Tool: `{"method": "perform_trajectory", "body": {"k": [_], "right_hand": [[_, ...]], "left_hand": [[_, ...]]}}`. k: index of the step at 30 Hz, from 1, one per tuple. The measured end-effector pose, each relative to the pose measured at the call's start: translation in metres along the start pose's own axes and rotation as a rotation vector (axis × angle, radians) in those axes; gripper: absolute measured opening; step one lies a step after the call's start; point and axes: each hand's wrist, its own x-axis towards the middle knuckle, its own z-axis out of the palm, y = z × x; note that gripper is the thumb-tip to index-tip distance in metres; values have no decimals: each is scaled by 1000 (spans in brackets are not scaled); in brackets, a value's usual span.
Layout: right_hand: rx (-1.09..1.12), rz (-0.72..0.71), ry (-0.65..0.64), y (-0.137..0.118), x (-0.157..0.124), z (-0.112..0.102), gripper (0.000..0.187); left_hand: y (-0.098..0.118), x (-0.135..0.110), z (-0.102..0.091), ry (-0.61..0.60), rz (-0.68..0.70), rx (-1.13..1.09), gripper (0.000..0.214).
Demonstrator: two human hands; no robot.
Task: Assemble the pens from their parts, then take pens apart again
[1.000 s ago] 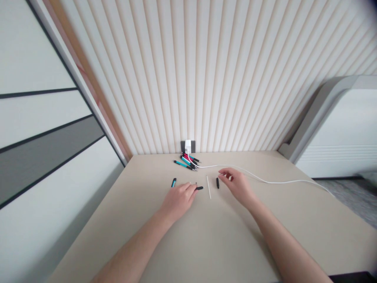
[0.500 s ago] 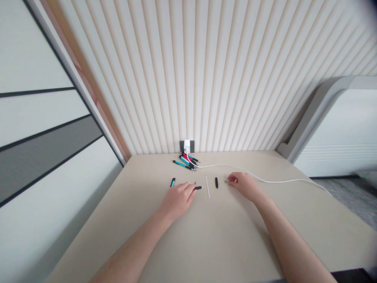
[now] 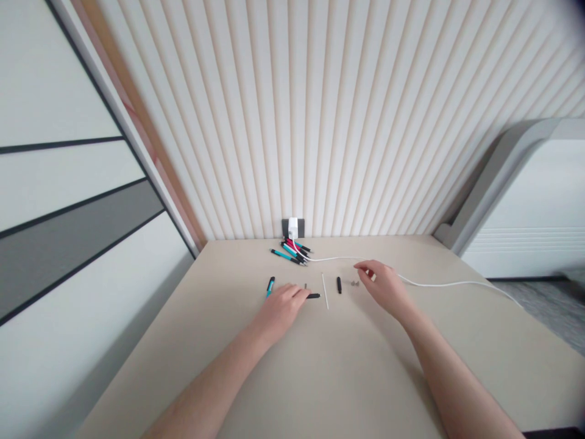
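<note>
My left hand (image 3: pixel 281 306) rests low over the table, its fingers closed on a black pen part (image 3: pixel 313 296) that sticks out past the fingertips. A short grey piece (image 3: pixel 306 286) lies just beyond those fingers. Beside the hand is a blue and black pen piece (image 3: pixel 270 286), partly covered by it. My right hand (image 3: pixel 382 286) hovers with thumb and fingers apart and nothing visible in them. Small silvery parts (image 3: pixel 355 283) lie just below its fingertips. Between the hands are a thin white refill (image 3: pixel 325 291) and a short black grip piece (image 3: pixel 339 285).
Several blue, red and black pens (image 3: pixel 291 251) lie in a pile at the back of the table (image 3: pixel 311 372). A white charger (image 3: pixel 293 228) is plugged into a dark wall socket. Its white cable (image 3: pixel 439 285) runs across the table to the right, passing behind my right hand.
My right hand has let go of a small silvery part and lifted slightly away, leaving it beside another. The black part in my left hand now shows a darker end. The view has shifted slightly.
</note>
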Motion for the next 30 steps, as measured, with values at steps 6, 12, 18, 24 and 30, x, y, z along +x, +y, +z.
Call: {"method": "perform_trajectory", "body": {"k": [6, 12, 18, 24, 30], "right_hand": [[164, -344, -118, -59, -22, 29, 27], [121, -363, -225, -62, -26, 40, 30], [209, -231, -220, -51, -20, 29, 27], [226, -250, -347, -53, -21, 30, 40], [168, -291, -259, -50, -20, 31, 36]], "left_hand": [[2, 0, 0, -28, 45, -40, 24], [-5, 1, -6, 36, -1, -27, 13], [-19, 1, -6, 75, -32, -76, 12], [-20, -1, -3, 146, -15, -208, 14], [-21, -2, -2, 121, -48, -322, 15]]}}
